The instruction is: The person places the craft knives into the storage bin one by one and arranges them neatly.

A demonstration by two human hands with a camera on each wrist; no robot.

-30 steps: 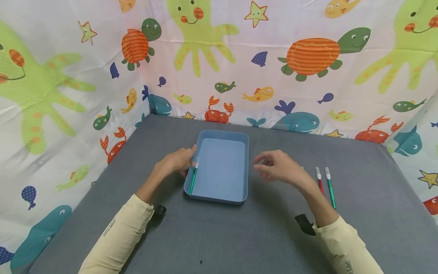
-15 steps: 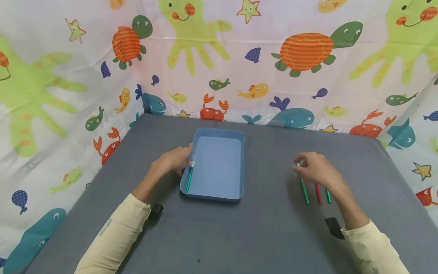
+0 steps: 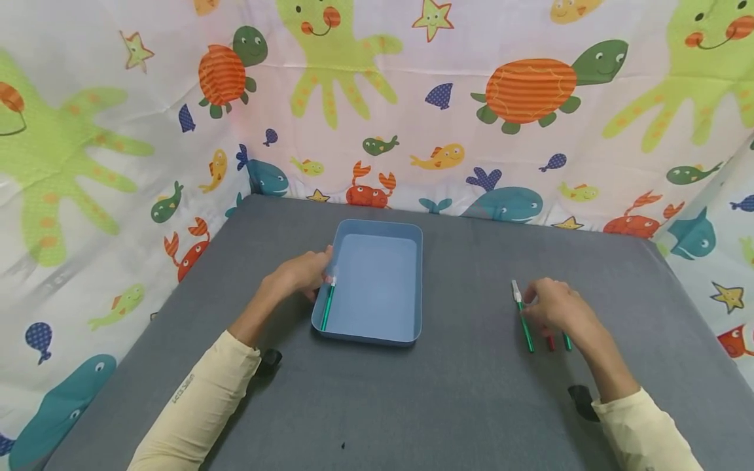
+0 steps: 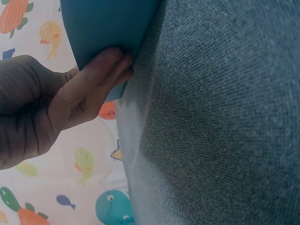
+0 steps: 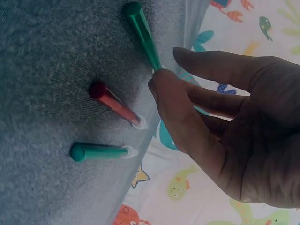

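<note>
A light blue tray [image 3: 379,288] lies on the grey table, and my left hand [image 3: 303,271] grips its left wall; in the left wrist view, fingers [image 4: 101,70] lie along the outside. Inside the tray by that wall is a green felt-tip pen [image 3: 327,309] with a clear cap. On the right, my right hand [image 3: 556,307] hovers low beside another green felt-tip pen [image 3: 526,332], thumb and forefinger apart at its capped end in the right wrist view. Partly hidden under this hand are a red felt-tip pen [image 5: 115,104] and a third green one [image 5: 101,151].
A white cloth [image 3: 448,124] printed with sea animals hangs around the back and sides of the table [image 3: 459,392]. Black wrist mounts [image 3: 582,400] hang under both forearms. A small dark speck [image 3: 343,445] lies on the table near the front.
My right hand moved right from beside the tray to the pens, then slightly lower and to the right, uncovering the left green pen's cap. My left hand stays on the tray.
</note>
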